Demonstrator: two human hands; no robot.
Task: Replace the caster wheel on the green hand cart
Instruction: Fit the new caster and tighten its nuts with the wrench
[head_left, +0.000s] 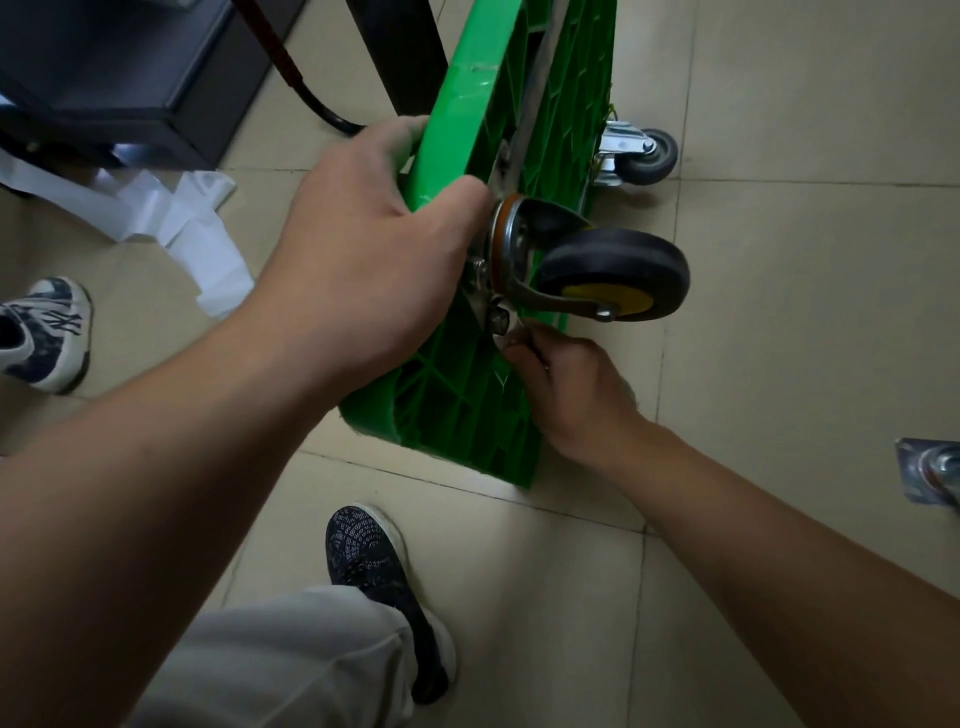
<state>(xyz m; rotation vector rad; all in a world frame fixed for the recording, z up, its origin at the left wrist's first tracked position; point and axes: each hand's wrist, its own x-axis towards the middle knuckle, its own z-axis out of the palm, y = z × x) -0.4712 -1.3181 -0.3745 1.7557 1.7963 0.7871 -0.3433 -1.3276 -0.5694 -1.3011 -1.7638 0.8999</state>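
The green hand cart (467, 395) stands on its edge on the tiled floor, ribbed underside facing right. A caster (613, 273) with a black tyre and yellow hub sits against the cart's underside on its metal plate. My left hand (363, 244) grips the cart's edge, thumb beside the caster plate. Below the plate, my right hand (566, 379) pinches a small metal part at a bolt or nut (500, 318); what it pinches is too small to identify. A smaller grey caster (641, 153) is mounted farther up the cart.
Another loose caster with a metal plate (930, 480) lies at the right edge of the floor. Crumpled white paper (182, 223) lies left of the cart below dark furniture (119, 67). My shoe (384, 592) is near the cart; another person's shoe (47, 332) is at the left.
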